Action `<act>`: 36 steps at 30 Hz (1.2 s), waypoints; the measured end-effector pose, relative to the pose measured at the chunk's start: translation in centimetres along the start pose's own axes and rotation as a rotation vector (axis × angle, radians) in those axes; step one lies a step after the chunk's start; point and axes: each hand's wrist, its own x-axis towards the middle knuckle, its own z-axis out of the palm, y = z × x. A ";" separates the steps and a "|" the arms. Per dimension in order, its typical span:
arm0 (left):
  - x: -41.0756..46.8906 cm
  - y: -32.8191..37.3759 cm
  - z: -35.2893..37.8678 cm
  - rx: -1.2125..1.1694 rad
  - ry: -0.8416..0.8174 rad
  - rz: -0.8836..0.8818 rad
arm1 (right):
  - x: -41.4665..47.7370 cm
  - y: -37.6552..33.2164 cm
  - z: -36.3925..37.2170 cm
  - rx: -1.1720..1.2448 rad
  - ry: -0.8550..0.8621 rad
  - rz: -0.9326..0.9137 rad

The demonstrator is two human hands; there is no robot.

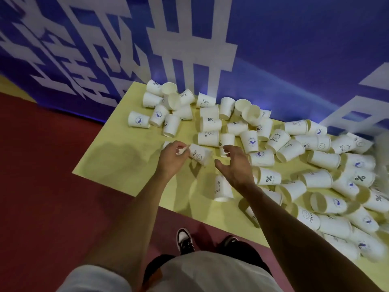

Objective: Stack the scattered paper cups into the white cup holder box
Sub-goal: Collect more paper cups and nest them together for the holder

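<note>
head view: a pale yellow counter (126, 157) stands on a dark red floor (52, 165), its far edge pushed against a blue wall (294, 39) printed with big white characters. white paper cups (210, 125) lie scattered over the counter, almost all tipped on their sides. a loose cluster sits by the counter's far left corner, and a thicker heap runs along its right side down to the near edge. some show a percent sign, a small blue whale or the word "bear". the counter's left part is bare, with a soft shadow across it.

over the middle of the counter the left hand (171, 154) has its fingers curled and pinches one end of a smiley cup (200, 154), which lies tilted on the counter. just beside it, the right hand (234, 165) hovers with fingers spread and relaxed, holding nothing. another cup (226, 142) lies just past its fingertips.

one upturned cup (223, 188) stands alone near the counter's near edge. below that edge, black and white shoes (185, 241) stand on the floor.
</note>
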 end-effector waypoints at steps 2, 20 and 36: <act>1.0 -0.7 -0.7 0.003 0.002 -0.013 | 0.8 -0.9 1.4 -0.017 -0.010 -0.027; 7.1 -5.4 -1.0 0.503 -0.165 -0.076 | 6.0 -0.2 10.2 -0.307 -0.205 0.134; 6.8 -5.1 0.2 0.508 -0.065 -0.062 | 6.6 -1.1 7.0 -0.097 -0.142 0.205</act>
